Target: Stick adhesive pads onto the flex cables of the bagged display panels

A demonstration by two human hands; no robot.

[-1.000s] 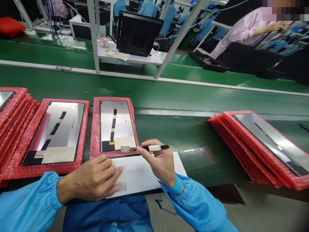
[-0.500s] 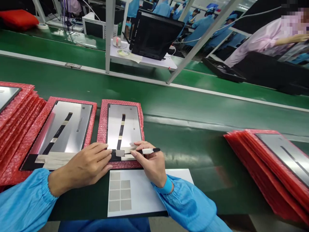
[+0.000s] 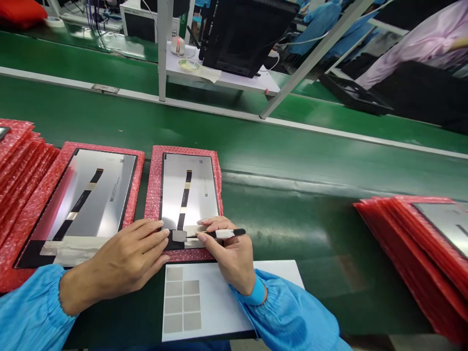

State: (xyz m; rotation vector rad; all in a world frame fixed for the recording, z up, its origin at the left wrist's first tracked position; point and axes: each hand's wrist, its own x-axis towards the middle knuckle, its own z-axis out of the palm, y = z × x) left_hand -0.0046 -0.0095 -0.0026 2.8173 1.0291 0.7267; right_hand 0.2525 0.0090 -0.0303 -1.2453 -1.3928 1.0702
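A silver display panel (image 3: 199,195) lies on pink bubble wrap, with a dark flex cable (image 3: 185,195) running down its back. My right hand (image 3: 236,256) is closed around tweezers (image 3: 228,233) that have a black end and a white wrapped part. Their thin tip meets a small grey square sticker (image 3: 179,236) on the black lower strip of the panel, at the cable's lower end. Fingers stretched out, my left hand (image 3: 126,256) rests at the panel's lower left corner. Below is a white sheet (image 3: 226,292) bearing several more grey squares.
A second panel (image 3: 98,200) on pink wrap lies at left, beside a stack of red bubble-wrap sleeves (image 3: 22,180). Another red stack (image 3: 405,253) with a panel on top stands at right. Beyond the metal rail are a monitor (image 3: 244,39) and a person in pink (image 3: 413,53).
The view has shifted slightly, moving the surroundings in the picture. Both hands keep nearly the same place at the panel; the grey sticker lies a little flatter against the black strip.
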